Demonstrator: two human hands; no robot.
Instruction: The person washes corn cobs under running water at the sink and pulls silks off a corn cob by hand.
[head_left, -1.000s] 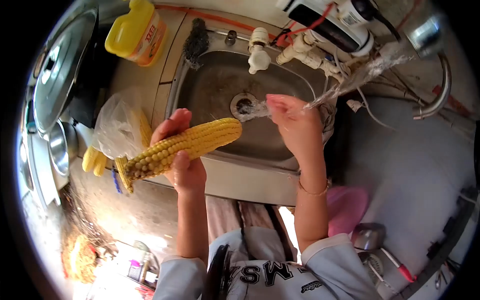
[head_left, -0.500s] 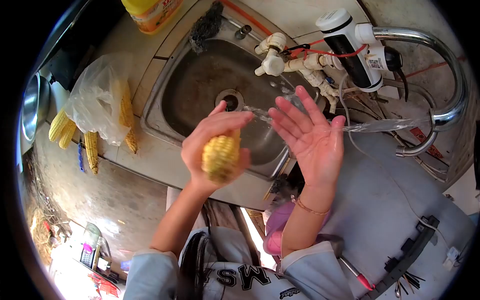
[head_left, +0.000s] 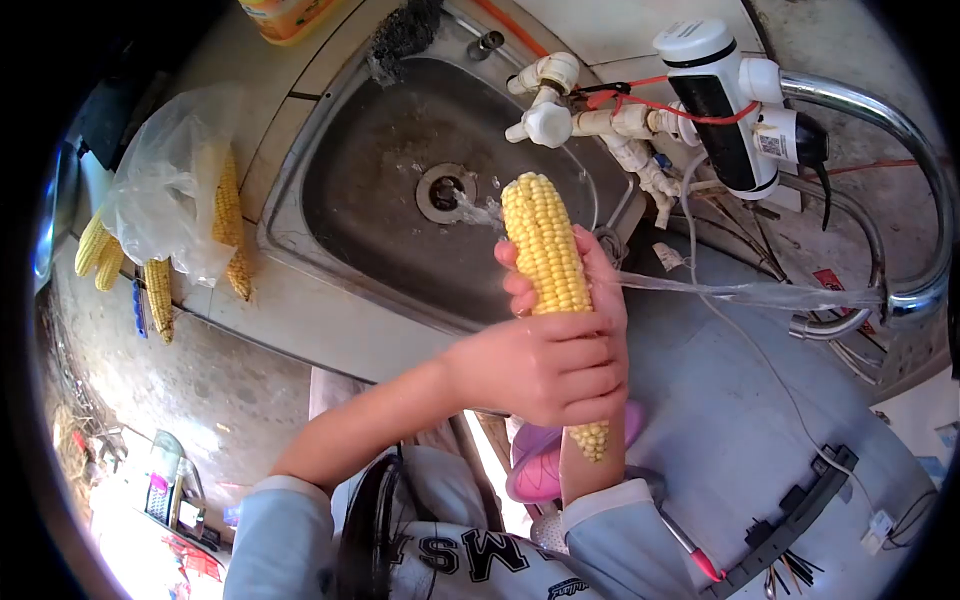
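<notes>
An ear of corn [head_left: 545, 245] with bare yellow kernels is held upright-slanted over the near right edge of the sink [head_left: 350, 285]. My left hand [head_left: 545, 368] wraps around its lower half, with the corn's narrow tip poking out below. Behind the cob, my right hand [head_left: 604, 275] cups the middle, its fingertips curling round the left side. A water stream [head_left: 730, 291] from the curved metal faucet [head_left: 905, 300] meets my right hand beside the corn, and water splashes toward the drain [head_left: 445, 193].
On the counter at left, more corn [head_left: 230, 225] lies around a clear plastic bag [head_left: 165, 190]. A dark scrubber [head_left: 402, 38] sits on the sink's back corner. White pipes and a valve [head_left: 547, 122] stand behind the sink, beside the black-and-white water heater [head_left: 715, 110]. A power strip [head_left: 790, 535] lies lower right.
The corn moved right, from my left hand alone into both hands under the water. My right hand, spread before, has closed around it. The view has shifted slightly.
</notes>
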